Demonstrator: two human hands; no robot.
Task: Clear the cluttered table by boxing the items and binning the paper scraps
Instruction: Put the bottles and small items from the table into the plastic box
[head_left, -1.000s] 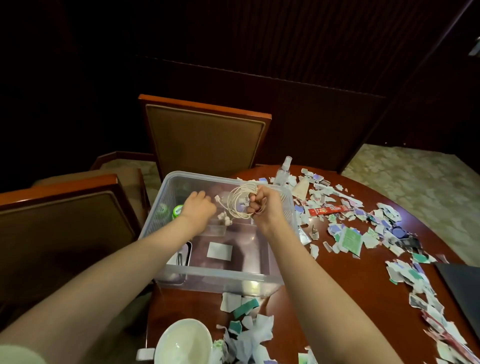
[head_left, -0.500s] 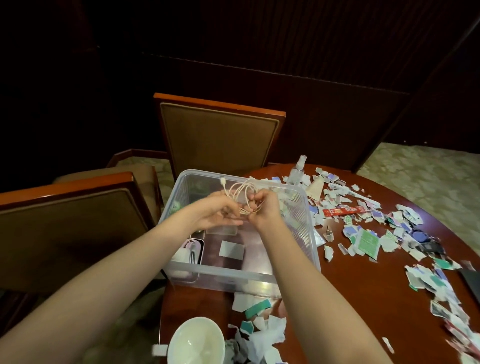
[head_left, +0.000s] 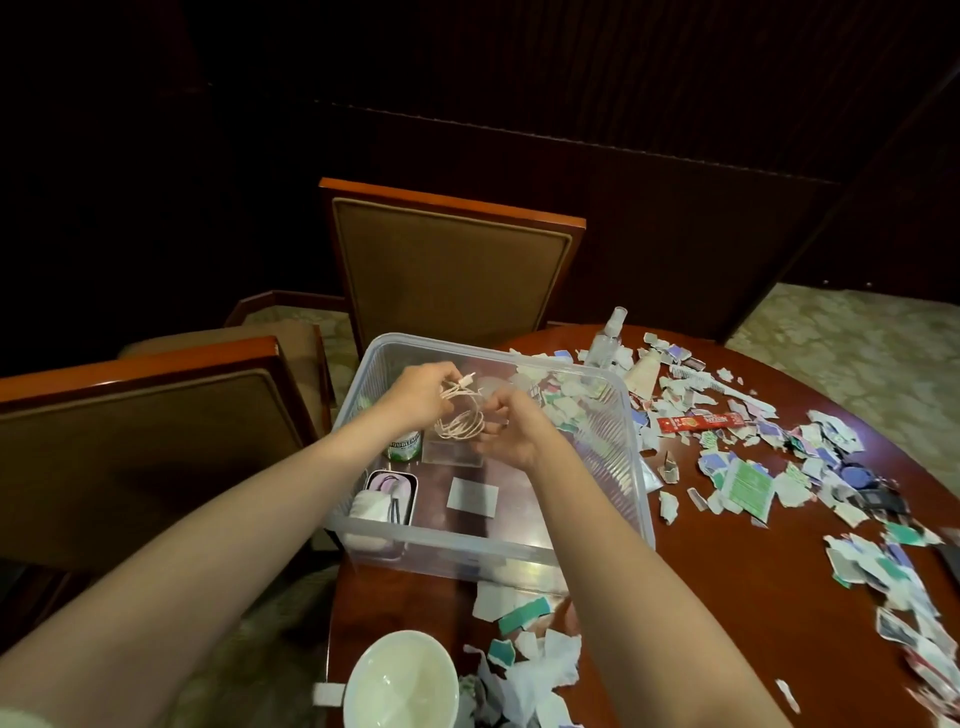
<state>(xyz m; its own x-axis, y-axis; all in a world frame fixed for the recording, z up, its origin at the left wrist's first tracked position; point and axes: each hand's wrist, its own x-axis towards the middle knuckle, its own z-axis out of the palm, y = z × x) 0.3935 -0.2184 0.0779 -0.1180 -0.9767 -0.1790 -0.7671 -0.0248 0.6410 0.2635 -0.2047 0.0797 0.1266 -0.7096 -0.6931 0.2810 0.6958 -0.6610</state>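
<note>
A clear plastic box (head_left: 498, 553) stands on the round wooden table (head_left: 727, 597). Above its middle both hands hold a coiled pale cable (head_left: 460, 426). My left hand (head_left: 421, 397) pinches the cable's plug end at the top left. My right hand (head_left: 511, 434) grips the coil from the right. Inside the box lie a green gum bottle (head_left: 405, 451), an open tin with small items (head_left: 387, 499) and a white card (head_left: 472, 496). Torn paper scraps (head_left: 779, 467) cover the table to the right.
A white mug (head_left: 400, 680) stands at the near edge beside more scraps (head_left: 524, 670). A spray bottle (head_left: 605, 340), a white comb (head_left: 696, 378), a red sachet (head_left: 701, 422) and dark small items (head_left: 878, 499) lie among the scraps. Two chairs (head_left: 452, 270) stand behind and left.
My left hand came over to the cable and took its plug end. Both hands now hold the coil, lower over the box. The view shifted, so the box sits further right.
</note>
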